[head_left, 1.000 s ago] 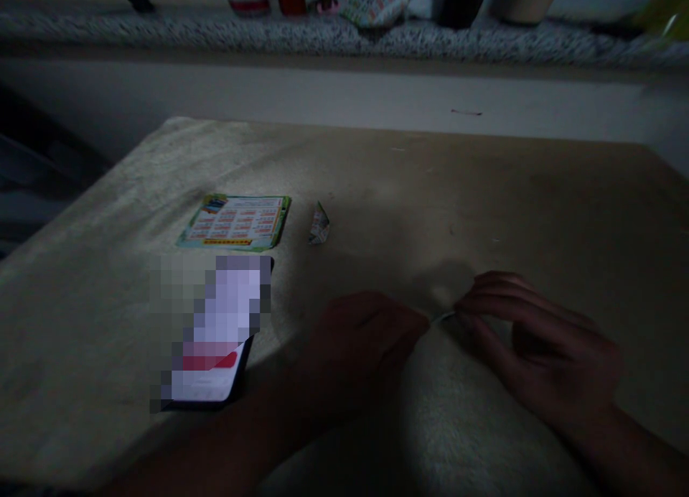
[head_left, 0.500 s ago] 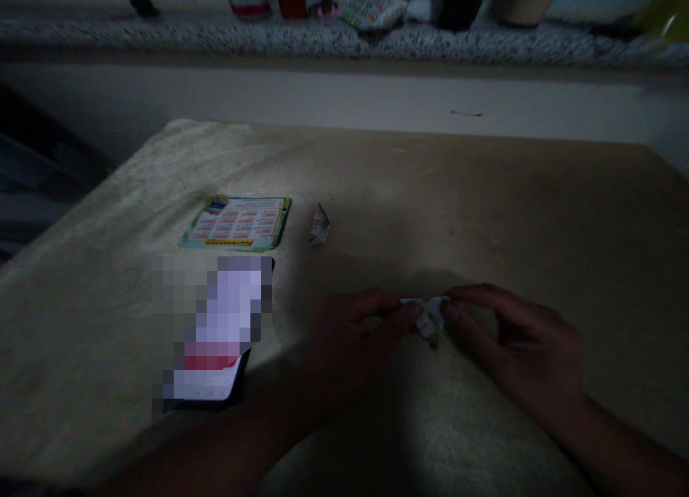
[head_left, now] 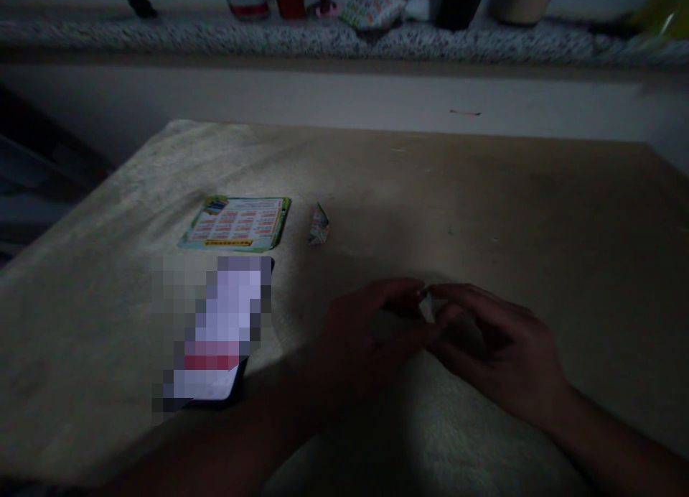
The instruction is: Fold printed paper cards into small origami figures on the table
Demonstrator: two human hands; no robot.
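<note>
Fingers of the left hand (head_left: pixel 358 339) and the right hand (head_left: pixel 514 364) meet over the worktop (head_left: pixel 549 217) in dim light, pinching between them a small piece of folded paper (head_left: pixel 427 308). The paper shows as a pale, whitish wedge, broad toward the top and narrowing downward, its face brighter than the shadowed skin around it; the rest of it is hidden by the fingers, and any print on it is too dark to make out. The thumb and forefinger of each hand close toward the paper from either side, the fingertips of both hands all but touching. Beyond the left hand, a second folded paper piece (head_left: pixel 319 225) sits on the worktop, pointed at the top, with fine print on its faces and a thin green edge. Just left of it lies a stack of printed cards (head_left: pixel 237 223), bordered in green, with rows of reddish text and a yellow strip along the near edge. Nearer the left forearm, a phone (head_left: pixel 215 388) lies face up, its lit screen partly blurred and crossed by a red band. Behind the far edge, a speckled ledge (head_left: pixel 323 46) carries a crumpled packet (head_left: pixel 372 8) and a beige pot (head_left: pixel 525 1).
</note>
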